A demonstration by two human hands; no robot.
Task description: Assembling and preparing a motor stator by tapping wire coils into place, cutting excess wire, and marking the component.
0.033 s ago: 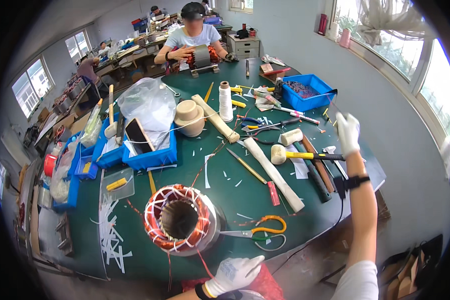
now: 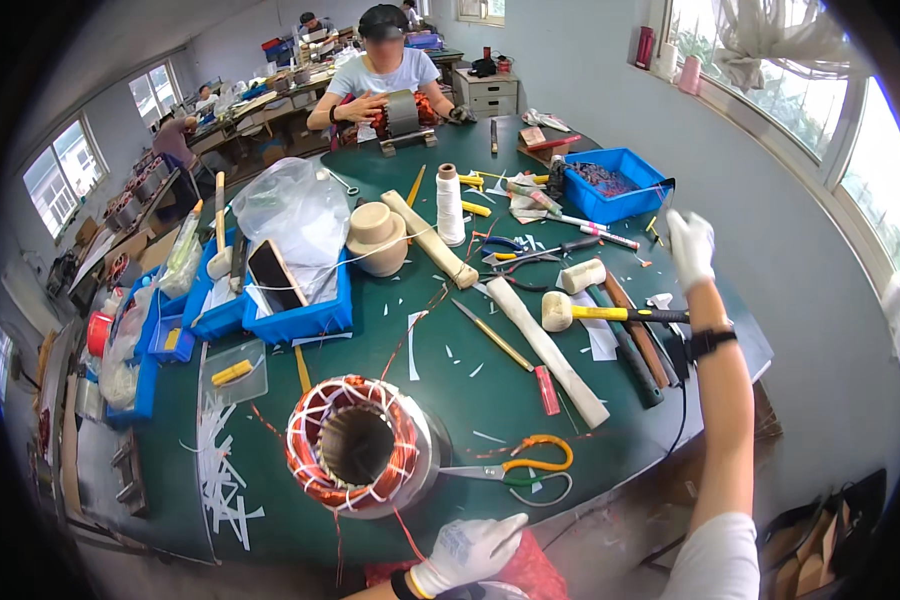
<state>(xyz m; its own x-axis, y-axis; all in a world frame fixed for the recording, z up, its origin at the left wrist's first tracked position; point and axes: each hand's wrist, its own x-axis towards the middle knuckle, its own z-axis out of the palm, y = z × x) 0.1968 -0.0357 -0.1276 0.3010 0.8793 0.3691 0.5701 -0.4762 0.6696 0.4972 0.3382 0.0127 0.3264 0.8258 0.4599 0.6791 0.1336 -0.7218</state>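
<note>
My left hand (image 2: 470, 550), in a white glove, rests at the near edge of the green table (image 2: 450, 390) with fingers apart and nothing in it. Just beyond it stands a motor stator (image 2: 355, 450) with copper windings tied in white lacing. Orange-handled scissors (image 2: 530, 465) lie to its right. My right hand (image 2: 690, 245), also gloved, is raised over the table's right side near a blue bin (image 2: 610, 185). A thin dark strip shows at its fingertips; whether the hand grips it is unclear.
Two mallets (image 2: 590, 312), long wooden sticks (image 2: 550, 350), pliers and a thread spool (image 2: 451, 205) lie mid-table. A round wooden block (image 2: 375, 238) and blue trays (image 2: 300, 300) with a plastic bag stand at the left. A person (image 2: 385, 75) works on another stator across the table.
</note>
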